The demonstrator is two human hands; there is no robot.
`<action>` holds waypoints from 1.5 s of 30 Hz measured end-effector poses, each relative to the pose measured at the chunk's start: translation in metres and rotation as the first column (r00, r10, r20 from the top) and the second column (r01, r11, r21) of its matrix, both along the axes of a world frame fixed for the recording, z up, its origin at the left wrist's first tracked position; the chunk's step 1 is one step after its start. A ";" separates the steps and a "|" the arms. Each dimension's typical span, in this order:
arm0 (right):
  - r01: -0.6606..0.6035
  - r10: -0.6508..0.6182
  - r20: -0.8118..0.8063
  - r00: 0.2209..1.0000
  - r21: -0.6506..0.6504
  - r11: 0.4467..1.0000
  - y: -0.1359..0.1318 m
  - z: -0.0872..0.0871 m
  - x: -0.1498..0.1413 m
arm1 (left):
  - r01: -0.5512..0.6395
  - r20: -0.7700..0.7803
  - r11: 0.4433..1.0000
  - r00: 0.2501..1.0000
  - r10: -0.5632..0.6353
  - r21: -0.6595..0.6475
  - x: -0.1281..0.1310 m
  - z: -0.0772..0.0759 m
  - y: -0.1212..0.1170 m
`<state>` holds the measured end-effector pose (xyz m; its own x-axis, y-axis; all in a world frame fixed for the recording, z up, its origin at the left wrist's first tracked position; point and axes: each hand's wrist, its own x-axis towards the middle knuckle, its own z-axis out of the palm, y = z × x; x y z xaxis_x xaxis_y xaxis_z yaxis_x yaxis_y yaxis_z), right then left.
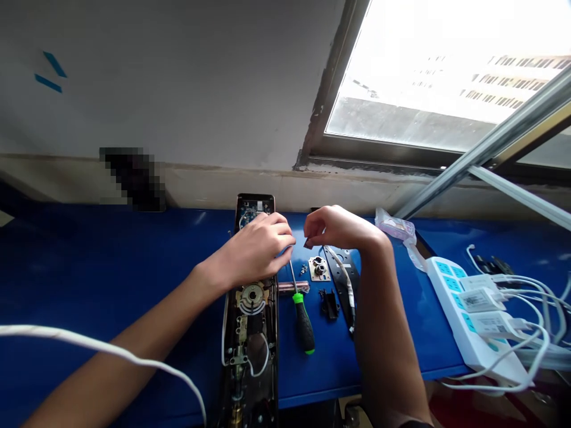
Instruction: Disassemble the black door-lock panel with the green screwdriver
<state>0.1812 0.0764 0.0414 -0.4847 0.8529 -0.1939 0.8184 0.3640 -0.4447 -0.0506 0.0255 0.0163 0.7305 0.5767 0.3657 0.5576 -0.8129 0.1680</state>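
Observation:
A long black housing [273, 333] with metal lock-like parts and a blue circuit board [250, 209] lies open in front of me. My left hand [265, 246] reaches across its upper half, fingers curled together at the right edge; whatever they grip is hidden. To the right, my right hand [332, 227] is raised above the table, thumb and fingers pinching a small dark piece [307, 244]. Between my arms lies a screwdriver [304, 324] with a green and black handle, its shaft pointing up towards my left fingers.
Beside the housing are small screws [304, 269], a square metal plate [319, 270], a black plastic bracket [329, 305], a pinkish cylinder [288, 287] and a long dark plate [352, 270] under a white cable. A power strip [450, 303] with chargers stands right; another white cable [111, 351] crosses my left forearm.

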 end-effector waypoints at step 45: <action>-0.004 0.152 0.379 0.913 -0.364 0.931 0.031 -0.050 -0.019 | 0.031 -0.058 0.999 0.998 -0.030 0.008 0.004 -0.016 0.000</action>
<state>0.1624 0.1073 -0.0088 -0.3665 0.6566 -0.6592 0.9273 0.3158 -0.2011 -0.0462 0.0251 0.0008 0.7679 0.5507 0.3272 0.5413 -0.8310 0.1282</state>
